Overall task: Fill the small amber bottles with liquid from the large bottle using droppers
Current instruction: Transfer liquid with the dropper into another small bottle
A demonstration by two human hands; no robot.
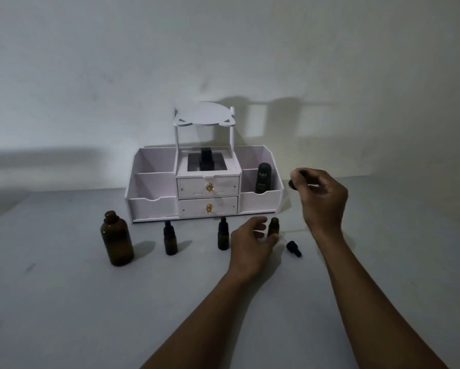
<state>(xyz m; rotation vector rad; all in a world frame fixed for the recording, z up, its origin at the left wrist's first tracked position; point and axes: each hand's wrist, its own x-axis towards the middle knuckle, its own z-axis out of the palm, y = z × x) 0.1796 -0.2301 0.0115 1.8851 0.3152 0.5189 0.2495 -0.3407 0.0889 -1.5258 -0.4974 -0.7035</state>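
Observation:
The large amber bottle (116, 239) stands uncapped at the left of the table. Two small amber bottles with black dropper caps (169, 238) (223, 233) stand in a row to its right. A third small amber bottle (273, 227) stands uncapped, with my left hand (253, 242) curled around its left side and touching its base. My right hand (320, 198) is raised above it, pinching the black bulb of a dropper (293, 183) whose clear glass tube slants down toward that bottle's mouth. A loose black dropper cap (293, 248) lies on the table just right of the bottle.
A white desk organiser (205, 187) with two drawers and side compartments stands against the wall behind the bottles. A black tube (263, 177) stands in its right compartment, and a dark bottle (206, 158) sits in its middle well.

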